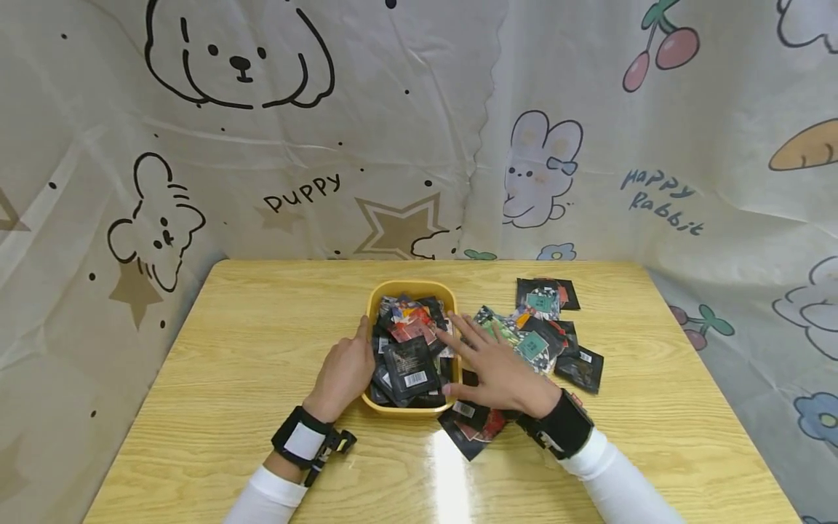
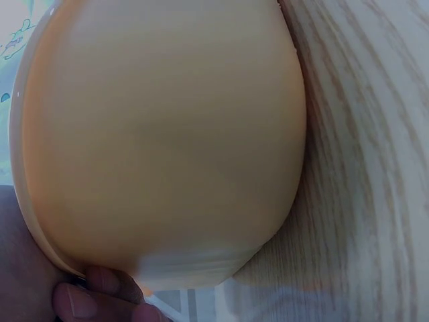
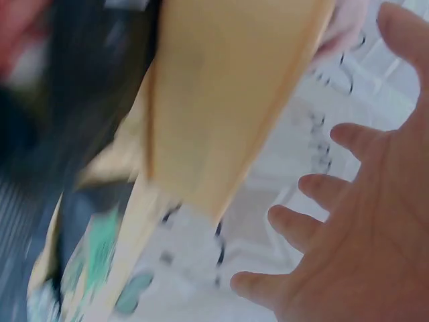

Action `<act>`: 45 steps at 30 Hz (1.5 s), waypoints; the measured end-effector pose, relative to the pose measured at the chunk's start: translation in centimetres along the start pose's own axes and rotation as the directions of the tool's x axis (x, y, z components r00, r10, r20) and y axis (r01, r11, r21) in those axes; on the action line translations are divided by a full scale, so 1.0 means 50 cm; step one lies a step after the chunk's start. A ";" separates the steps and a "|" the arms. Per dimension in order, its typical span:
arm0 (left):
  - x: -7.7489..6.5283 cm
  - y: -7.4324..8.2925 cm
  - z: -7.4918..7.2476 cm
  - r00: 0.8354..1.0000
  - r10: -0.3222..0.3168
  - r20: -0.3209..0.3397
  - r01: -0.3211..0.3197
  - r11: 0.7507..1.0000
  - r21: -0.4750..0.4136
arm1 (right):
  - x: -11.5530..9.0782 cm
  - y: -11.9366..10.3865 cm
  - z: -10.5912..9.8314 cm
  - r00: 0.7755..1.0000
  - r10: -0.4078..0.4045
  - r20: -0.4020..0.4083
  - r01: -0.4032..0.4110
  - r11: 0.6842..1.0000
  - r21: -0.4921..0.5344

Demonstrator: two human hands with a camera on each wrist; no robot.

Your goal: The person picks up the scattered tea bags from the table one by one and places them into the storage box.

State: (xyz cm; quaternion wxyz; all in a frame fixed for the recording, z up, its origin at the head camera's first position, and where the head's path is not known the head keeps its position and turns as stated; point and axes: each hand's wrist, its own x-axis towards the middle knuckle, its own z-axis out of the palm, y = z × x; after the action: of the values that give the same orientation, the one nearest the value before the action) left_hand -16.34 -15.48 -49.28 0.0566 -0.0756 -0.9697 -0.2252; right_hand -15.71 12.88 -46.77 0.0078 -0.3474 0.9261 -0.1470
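A yellow plastic basin [image 1: 410,412] full of small flat packets, mostly black with white barcode labels, stands mid-table. My left hand [image 1: 344,370] grips its left rim; the left wrist view shows curled fingertips [image 2: 84,302] at the rim beside the smooth outer wall [image 2: 174,134]. Over the right rim, my right hand [image 1: 494,367] is spread, palm down, nothing held in it. In the right wrist view its fingers [image 3: 295,225] are apart, near the basin's wall [image 3: 221,87]. A black packet [image 1: 411,366] lies uppermost in the basin.
Loose packets spread right of the basin: a green-labelled one [image 1: 533,346], black ones [image 1: 583,369] and a small stack [image 1: 546,295] farther back. Another group [image 1: 473,429] lies under and in front of the right wrist. A printed cloth [image 1: 393,131] hangs behind the wooden table [image 1: 262,320].
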 end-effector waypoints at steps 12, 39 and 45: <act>-0.004 -0.005 0.001 1.000 -0.014 0.007 0.014 1.000 -0.023 | -0.008 0.140 0.018 0.980 0.188 0.066 -0.189 0.982 0.011; -0.002 -0.002 0.009 0.999 -0.038 0.039 0.040 0.998 -0.056 | 0.015 0.146 0.028 0.982 0.128 -0.138 -0.124 0.992 0.035; 0.002 -0.002 0.005 0.999 -0.026 0.029 0.028 0.998 -0.050 | 0.022 0.100 -0.044 0.895 0.131 -0.427 -0.105 0.991 0.086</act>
State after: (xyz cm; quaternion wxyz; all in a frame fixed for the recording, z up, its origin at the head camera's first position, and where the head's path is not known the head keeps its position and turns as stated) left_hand -16.46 -15.44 -49.54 0.0378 -0.0672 -0.9654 -0.2491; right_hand -20.03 16.33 -45.96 -0.1779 -0.2490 0.9193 -0.2474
